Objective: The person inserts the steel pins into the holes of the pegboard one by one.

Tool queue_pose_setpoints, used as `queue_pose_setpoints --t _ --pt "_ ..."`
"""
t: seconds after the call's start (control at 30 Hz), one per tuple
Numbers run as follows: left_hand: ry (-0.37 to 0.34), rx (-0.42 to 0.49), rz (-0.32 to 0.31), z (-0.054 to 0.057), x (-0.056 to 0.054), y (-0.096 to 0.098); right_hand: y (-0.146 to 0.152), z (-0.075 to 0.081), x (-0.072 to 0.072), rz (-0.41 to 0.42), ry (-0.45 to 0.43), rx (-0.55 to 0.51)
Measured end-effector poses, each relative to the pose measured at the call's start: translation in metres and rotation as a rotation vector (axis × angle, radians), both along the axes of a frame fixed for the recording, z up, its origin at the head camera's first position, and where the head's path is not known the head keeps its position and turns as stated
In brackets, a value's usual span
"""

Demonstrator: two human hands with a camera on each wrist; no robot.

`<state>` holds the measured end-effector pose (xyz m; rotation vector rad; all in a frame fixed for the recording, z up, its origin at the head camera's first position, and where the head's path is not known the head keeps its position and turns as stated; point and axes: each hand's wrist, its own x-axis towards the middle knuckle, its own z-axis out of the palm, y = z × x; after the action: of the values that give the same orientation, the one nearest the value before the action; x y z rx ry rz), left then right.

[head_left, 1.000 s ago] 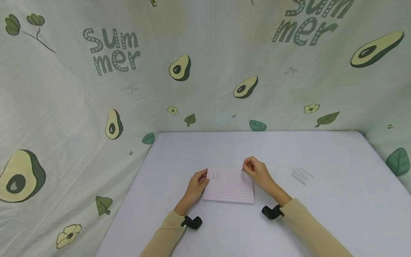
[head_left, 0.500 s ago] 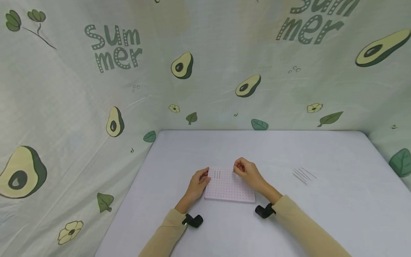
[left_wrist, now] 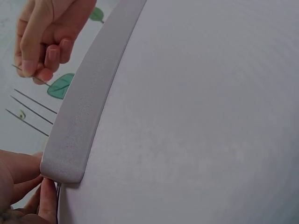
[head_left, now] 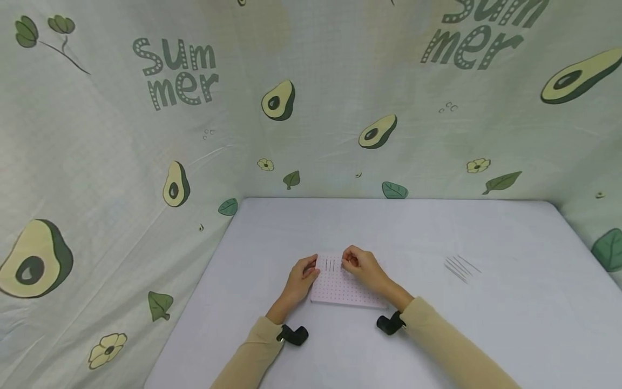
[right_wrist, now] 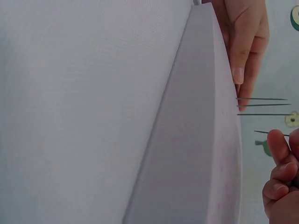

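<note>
A pale pink pegboard (head_left: 335, 289) with rows of small holes lies on the table. Three thin metal pins (head_left: 330, 265) stand upright in it near its far left corner; they show side-on in the left wrist view. My left hand (head_left: 298, 281) grips the board's left edge, thumb and fingers around the corner. Between thumb and forefinger, my right hand (head_left: 362, 266) pinches another thin metal pin (right_wrist: 261, 132), beside the standing ones. Its lower tip is a little above the board's surface in the right wrist view. In the head view the right hand hides part of the board.
Several loose thin pins (head_left: 459, 268) lie on the white table (head_left: 510, 324), right of the board. A cloth (head_left: 320, 65) printed with avocados and leaves hangs behind the table and along its left side. Black cameras sit on both wrists.
My right hand has moved left over the board with its pin, from the far right corner toward the standing pins. The left hand has kept its grip on the board. The head view shifted slightly.
</note>
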<state>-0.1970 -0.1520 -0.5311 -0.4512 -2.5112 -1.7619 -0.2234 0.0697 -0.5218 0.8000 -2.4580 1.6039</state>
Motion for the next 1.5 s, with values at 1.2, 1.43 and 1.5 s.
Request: queue_pose_setpoints --t 1.2,1.43,1.5 --pt "-0.020 -0.031 0.033 -0.022 -0.009 -0.006 -0.009 -0.012 0.000 0.010 -0.012 0.070" --pt "-0.024 -0.046 0.038 -0.020 -0.008 -0.005 -0.006 -0.013 0.000 0.014 -0.027 0.049" --pt "-0.024 -0.045 0.039 -0.019 -0.008 -0.005 -0.005 -0.012 0.000 0.012 -0.032 0.037"
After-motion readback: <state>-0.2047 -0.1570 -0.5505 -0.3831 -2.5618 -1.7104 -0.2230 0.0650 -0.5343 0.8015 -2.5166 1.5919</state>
